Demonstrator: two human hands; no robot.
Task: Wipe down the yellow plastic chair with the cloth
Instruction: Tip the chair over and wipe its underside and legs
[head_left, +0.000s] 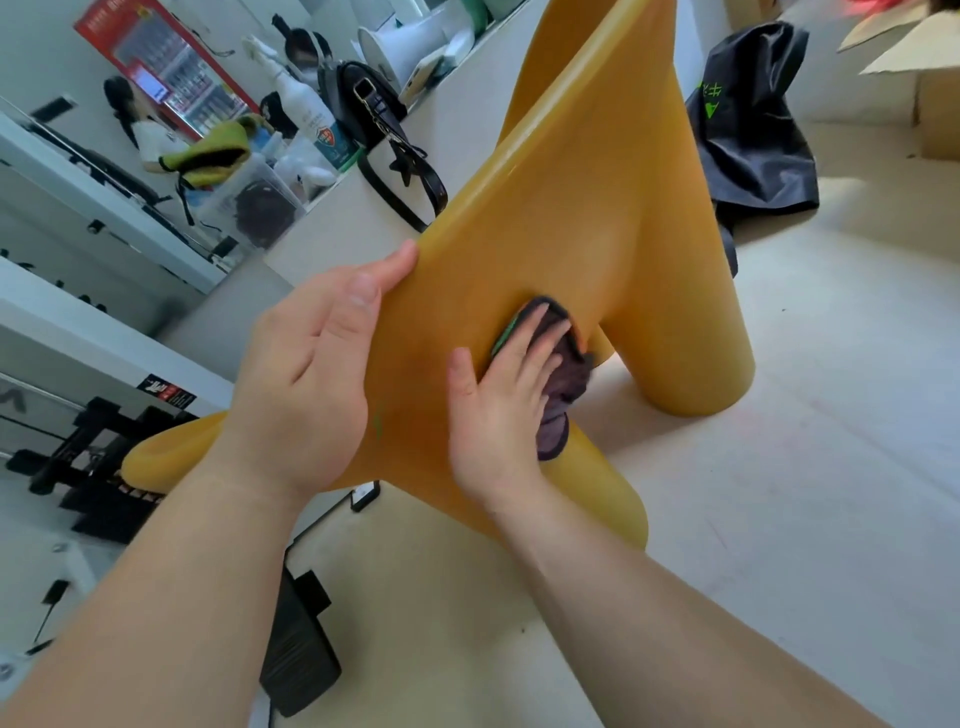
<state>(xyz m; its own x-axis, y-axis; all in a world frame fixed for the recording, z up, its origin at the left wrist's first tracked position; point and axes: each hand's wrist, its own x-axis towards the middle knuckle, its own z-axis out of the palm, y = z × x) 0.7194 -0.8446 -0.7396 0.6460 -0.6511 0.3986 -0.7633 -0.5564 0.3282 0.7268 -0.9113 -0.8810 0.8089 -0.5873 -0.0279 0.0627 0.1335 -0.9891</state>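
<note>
Close head view, tilted downward

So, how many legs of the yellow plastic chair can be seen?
3. One thick leg stands on the floor at right, one lies below the right hand pressing the dark cloth, and one shows behind the left hand. Others may be hidden.

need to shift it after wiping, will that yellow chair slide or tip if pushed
Probably tips easily: the yellow chair is already leaning, steadied by the left hand. Its glossy moulded plastic looks stiff and likely slippery. The right hand presses the cloth without visible denting.
</note>
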